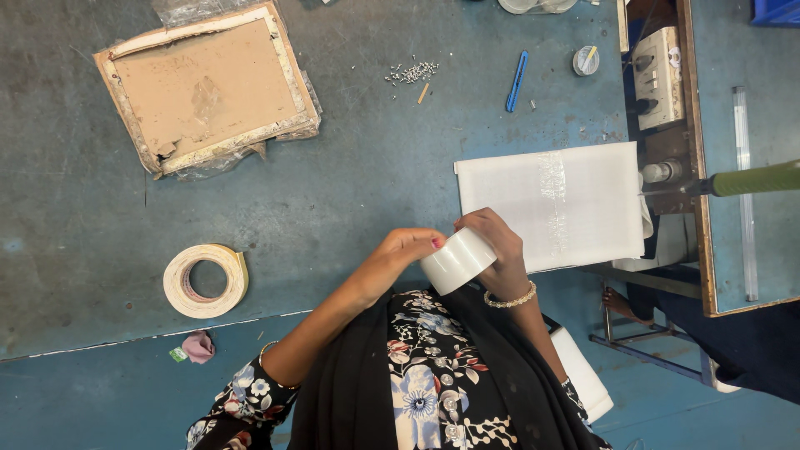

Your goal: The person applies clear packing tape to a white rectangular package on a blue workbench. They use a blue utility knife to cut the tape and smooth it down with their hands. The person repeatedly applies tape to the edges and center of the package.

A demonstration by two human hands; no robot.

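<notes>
My right hand [500, 250] gripped the white tape roll [457, 260] just below the white sheet [550, 204]. My left hand [408, 248] pinched its edge, fingertips closed on the roll.

Both forearms rise from the lower frame in floral-patterned sleeves pushed back toward the elbows, and converge at centre in front of the chest. The left hand [408, 247] is flexed at the wrist with fingers curled inward, fingertips [435, 242] pressed to the rim of the white glossy roll of tape [457, 260], a thin bangle on its forearm. The right hand [498, 250], a beaded bracelet on its wrist, cups the roll from behind with the fingers wrapped around it; its thumb appears to be hidden behind the roll.
</notes>
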